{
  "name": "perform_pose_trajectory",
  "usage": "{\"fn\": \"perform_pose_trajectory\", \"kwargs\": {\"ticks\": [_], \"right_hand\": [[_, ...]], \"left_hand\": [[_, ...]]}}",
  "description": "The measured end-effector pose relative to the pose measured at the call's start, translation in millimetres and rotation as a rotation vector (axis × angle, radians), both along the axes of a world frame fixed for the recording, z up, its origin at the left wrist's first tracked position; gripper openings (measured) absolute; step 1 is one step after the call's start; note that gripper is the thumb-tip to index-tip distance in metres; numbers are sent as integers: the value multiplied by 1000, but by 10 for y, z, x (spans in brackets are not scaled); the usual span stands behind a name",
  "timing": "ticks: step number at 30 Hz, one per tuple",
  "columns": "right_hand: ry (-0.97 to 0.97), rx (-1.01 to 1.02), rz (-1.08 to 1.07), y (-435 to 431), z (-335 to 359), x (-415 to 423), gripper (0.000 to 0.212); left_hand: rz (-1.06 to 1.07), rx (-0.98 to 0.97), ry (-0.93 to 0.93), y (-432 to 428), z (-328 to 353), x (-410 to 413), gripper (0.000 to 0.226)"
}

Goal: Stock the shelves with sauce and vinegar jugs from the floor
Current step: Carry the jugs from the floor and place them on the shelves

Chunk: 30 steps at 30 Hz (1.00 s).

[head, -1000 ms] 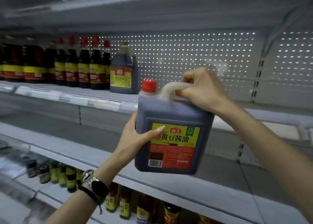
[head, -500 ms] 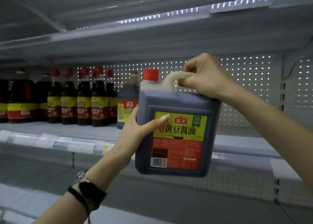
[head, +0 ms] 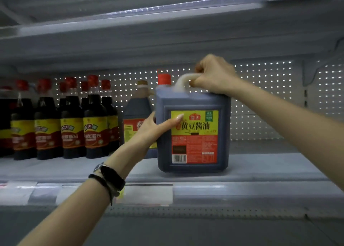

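Soy sauce jug (head: pixel 193 134) stands upright near the front edge of the shelf (head: pixel 264 167), with free depth behind it at 12 o'clock. Right hand (head: pixel 214 74) grips its top handle. Left hand (head: pixel 152 130), at its 9 o'clock side, clasps the body, thumb across the label.

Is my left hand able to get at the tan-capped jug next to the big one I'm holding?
Probably yes. The left hand holds the big jug by its left side, and the tan-capped jug stands just behind that hand, nothing between them. It would have to let go first.
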State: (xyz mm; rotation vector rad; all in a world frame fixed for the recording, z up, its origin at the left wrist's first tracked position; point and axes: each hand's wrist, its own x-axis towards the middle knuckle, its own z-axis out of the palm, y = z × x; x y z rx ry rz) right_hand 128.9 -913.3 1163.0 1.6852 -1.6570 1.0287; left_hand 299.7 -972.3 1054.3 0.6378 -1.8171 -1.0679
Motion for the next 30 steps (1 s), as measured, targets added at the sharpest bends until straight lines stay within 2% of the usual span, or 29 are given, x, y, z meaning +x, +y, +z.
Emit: {"fn": "perform_pose_trajectory", "kwargs": {"ticks": [3,6,9,13,16,18,20,22,24,30], "right_hand": [[-47,138,9,-327,-94,-55,23],[2,142,-51,-543,-39,-132,31],[22,106,-55,-592,-25,-165,19],[-56,35,21,-507,-183,-174,7],[-85,-36,101,-452,-460,-232,35],[-109,-69,224,-356,-660,-268,49],[-160,36,352,-213,-847,-302,65],[-199,241,379,-51,-1066,-336,93],[-204,374,427,61,-1287,-371,115],[-297,452,474,43,-1536,-528,130]], "left_hand": [[10,81,-22,-203,-79,-57,84],[-14,96,-51,-330,-76,-113,82],[-32,37,-102,-378,-48,-112,93],[-22,-30,-209,-323,-143,-66,85],[7,-32,-342,-249,-313,17,87],[22,-40,-428,-210,-413,70,77],[50,-67,-473,-192,-465,94,59],[85,-111,-519,-189,-470,93,43],[108,-148,-554,-192,-445,90,37],[143,-199,-635,-228,-349,79,38]]}}
